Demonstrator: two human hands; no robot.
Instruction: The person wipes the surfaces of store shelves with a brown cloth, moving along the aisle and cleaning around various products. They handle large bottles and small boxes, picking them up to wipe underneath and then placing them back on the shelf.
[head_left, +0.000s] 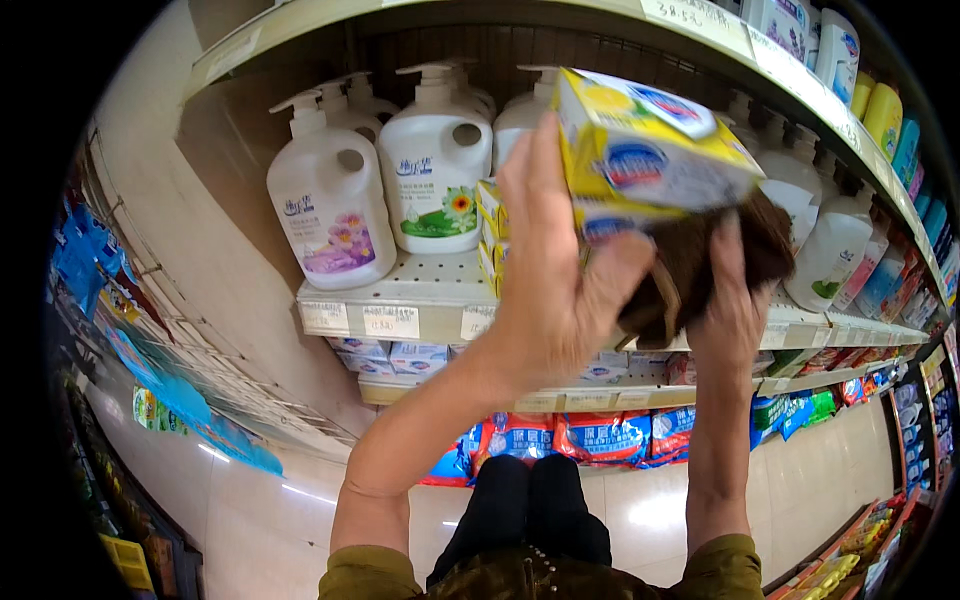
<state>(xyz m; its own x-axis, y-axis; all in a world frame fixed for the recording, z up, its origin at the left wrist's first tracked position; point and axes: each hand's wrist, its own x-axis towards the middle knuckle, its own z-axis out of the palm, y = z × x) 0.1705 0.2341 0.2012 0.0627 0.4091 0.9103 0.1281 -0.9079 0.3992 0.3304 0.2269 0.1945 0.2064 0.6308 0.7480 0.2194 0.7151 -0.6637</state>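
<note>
My left hand (551, 277) grips a yellow and white soap box (652, 161) from its left side, raised in front of the shelf. What seems to be a second yellow box lies just under it; blur hides where they meet. A bunched dark brown cloth (697, 255) is in my right hand (726, 300), pressed to the box's lower right end. Behind my left wrist, more yellow boxes (491, 232) stand stacked on the perforated metal shelf (427, 274). White pump bottles (435, 165) with flower pictures stand to the left of them.
An upper shelf edge (705, 26) with price tags curves overhead. Below, a lower shelf holds white boxed goods (420, 358), and red and blue bags (604, 439) lie beneath it. More pump bottles (832, 247) stand at right. A wire rack (225, 382) and a pillar (202, 202) flank the left.
</note>
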